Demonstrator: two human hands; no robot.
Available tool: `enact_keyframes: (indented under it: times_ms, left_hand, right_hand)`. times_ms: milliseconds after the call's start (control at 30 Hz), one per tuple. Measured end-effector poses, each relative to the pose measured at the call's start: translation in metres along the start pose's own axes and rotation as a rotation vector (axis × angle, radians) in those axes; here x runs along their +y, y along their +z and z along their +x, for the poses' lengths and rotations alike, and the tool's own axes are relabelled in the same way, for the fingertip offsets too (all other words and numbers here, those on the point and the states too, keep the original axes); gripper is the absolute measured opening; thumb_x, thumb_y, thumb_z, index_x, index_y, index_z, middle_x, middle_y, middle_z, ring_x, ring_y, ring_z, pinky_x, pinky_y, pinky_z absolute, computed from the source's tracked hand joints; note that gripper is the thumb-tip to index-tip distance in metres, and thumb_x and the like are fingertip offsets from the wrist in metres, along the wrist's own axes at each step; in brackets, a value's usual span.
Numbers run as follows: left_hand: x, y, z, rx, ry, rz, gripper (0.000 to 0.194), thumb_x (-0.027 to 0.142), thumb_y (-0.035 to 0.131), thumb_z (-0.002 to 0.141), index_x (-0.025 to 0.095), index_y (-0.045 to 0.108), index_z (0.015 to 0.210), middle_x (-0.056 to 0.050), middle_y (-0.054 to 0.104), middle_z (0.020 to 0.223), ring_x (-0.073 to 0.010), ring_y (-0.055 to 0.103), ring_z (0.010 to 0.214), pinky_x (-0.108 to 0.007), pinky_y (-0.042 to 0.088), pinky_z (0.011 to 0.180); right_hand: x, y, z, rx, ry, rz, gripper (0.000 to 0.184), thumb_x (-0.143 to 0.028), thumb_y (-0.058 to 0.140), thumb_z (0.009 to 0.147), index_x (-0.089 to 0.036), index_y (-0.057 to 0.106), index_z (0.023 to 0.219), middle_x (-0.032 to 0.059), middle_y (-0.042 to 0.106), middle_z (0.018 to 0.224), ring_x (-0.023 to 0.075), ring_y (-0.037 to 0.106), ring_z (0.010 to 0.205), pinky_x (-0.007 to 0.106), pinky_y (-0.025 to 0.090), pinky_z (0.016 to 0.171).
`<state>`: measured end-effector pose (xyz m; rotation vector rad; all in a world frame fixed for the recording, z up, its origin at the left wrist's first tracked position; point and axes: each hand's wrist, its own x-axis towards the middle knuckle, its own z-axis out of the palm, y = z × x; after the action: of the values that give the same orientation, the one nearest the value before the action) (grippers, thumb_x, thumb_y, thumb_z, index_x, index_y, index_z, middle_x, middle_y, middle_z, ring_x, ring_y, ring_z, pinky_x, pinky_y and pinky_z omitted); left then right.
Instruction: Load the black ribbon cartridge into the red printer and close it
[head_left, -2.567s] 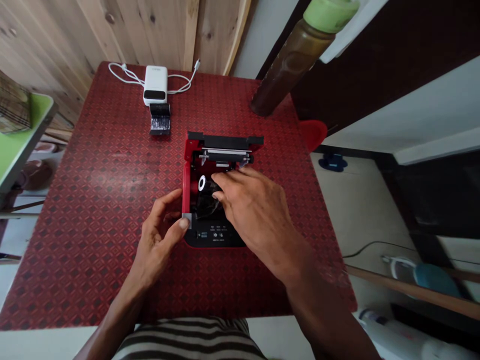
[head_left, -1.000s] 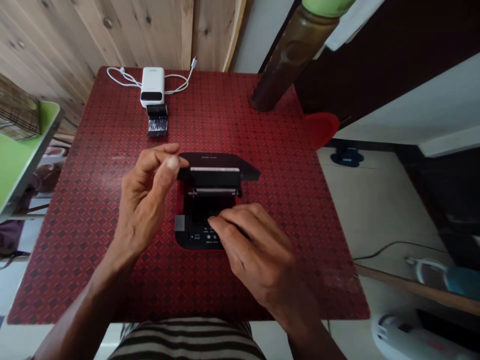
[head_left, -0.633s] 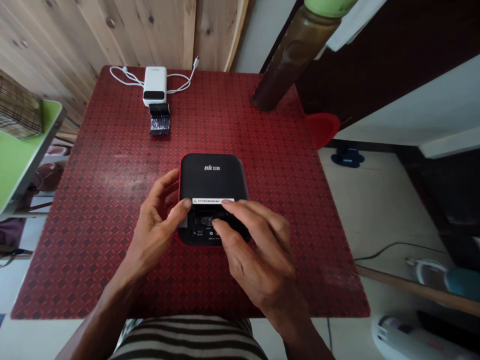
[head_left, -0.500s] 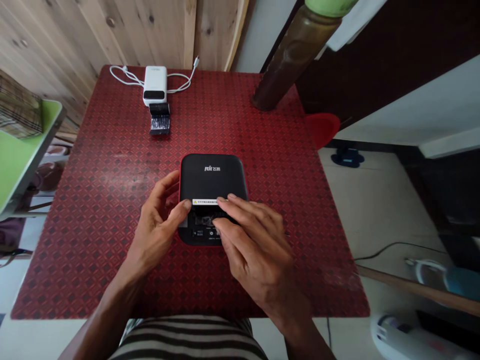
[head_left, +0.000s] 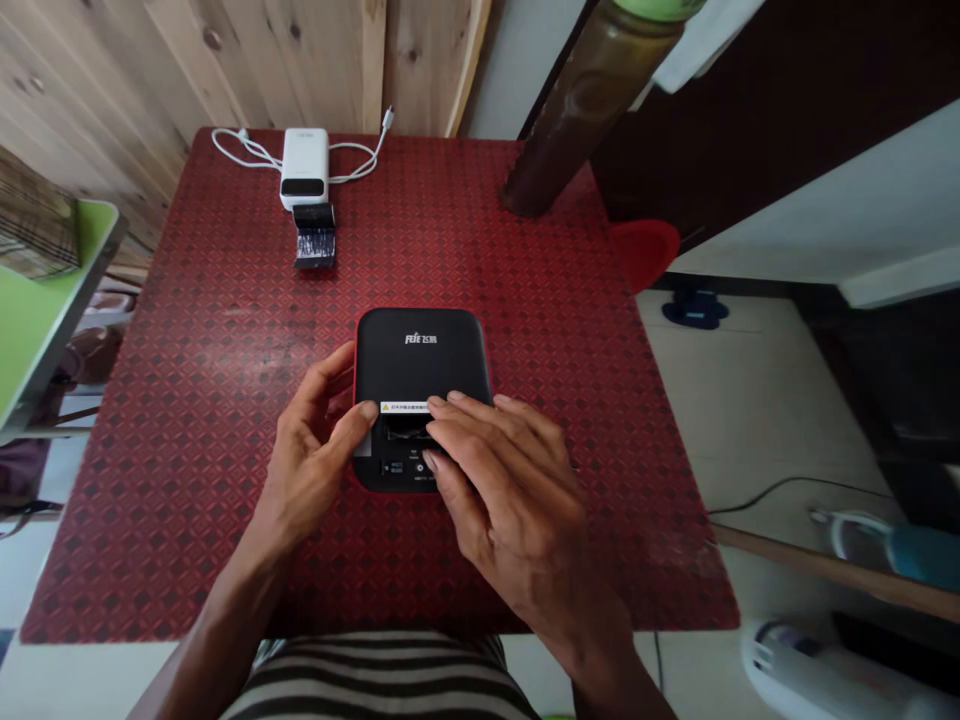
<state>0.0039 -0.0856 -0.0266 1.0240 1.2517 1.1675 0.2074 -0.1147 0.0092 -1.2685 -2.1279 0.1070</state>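
A small red-and-black label printer [head_left: 421, 365] sits flat on the table with its black lid down. Its lid carries a white logo and a white warning strip [head_left: 403, 407]. Below the strip is a dark slot [head_left: 405, 427] with shiny film showing in it. My left hand [head_left: 311, 455] grips the printer's left side, thumb on top near a grey patch and fingers against the side wall. Over the right part of the slot and lid edge lies my right hand [head_left: 510, 480], fingers stretched out and touching the printer. It hides the front right corner and whatever is beneath the fingers.
At the back left of the red patterned table [head_left: 225, 400] lies a white power bank [head_left: 305, 165] with a white cable. A black curled strip [head_left: 315, 237] lies in front of it. A tall brown bottle [head_left: 577, 110] with a green lid stands at the back right.
The printer's lid was raised with a black roll held inside; it has come down. My left hand went from lid back to side. My right hand's fingers have spread from a pinch at the slot.
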Motion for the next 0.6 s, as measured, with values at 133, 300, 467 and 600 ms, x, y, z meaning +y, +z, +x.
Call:
enact_keyframes:
  times_ms: [133,300,467,600]
  left_hand:
    - [-0.004,-0.005,-0.01,-0.015,-0.034,-0.042,0.051,0.046,0.082,0.106,0.035,0.073,0.155,-0.005,0.074,0.16,-0.0317,0.072,0.143,-0.045,0.062,0.116]
    - [-0.006,-0.012,-0.02,-0.049,-0.031,-0.031,0.049,0.039,0.083,0.106,0.041,0.074,0.154,-0.001,0.075,0.158,-0.03,0.072,0.143,-0.039,0.063,0.112]
    - [-0.006,-0.012,-0.018,-0.037,-0.046,-0.049,0.049,0.037,0.084,0.104,0.039,0.076,0.152,-0.003,0.073,0.161,-0.0321,0.069,0.147,-0.042,0.061,0.114]
    - [-0.004,-0.01,-0.017,-0.033,-0.063,-0.073,0.048,0.034,0.084,0.103,0.037,0.077,0.15,-0.003,0.072,0.161,-0.0329,0.065,0.151,-0.044,0.056,0.119]
  right_hand:
    - [0.006,-0.007,-0.016,0.117,0.08,-0.009,0.027,-0.01,0.072,0.109,-0.013,0.07,0.136,0.0168,0.086,0.134,0.0255,0.081,0.131,0.041,0.062,0.118]
    - [0.008,-0.004,-0.044,0.151,0.243,0.011,0.033,-0.026,0.074,0.112,-0.016,0.068,0.143,0.0157,0.085,0.13,0.0251,0.085,0.117,0.039,0.071,0.103]
    - [0.005,0.006,-0.052,0.171,0.335,0.05,0.048,-0.045,0.075,0.112,-0.021,0.063,0.151,0.0138,0.085,0.133,0.0248,0.087,0.105,0.038,0.075,0.089]
    - [0.006,0.008,-0.052,0.182,0.338,0.091,0.054,-0.048,0.079,0.109,-0.023,0.061,0.153,0.0128,0.086,0.13,0.0249,0.087,0.105,0.038,0.076,0.09]
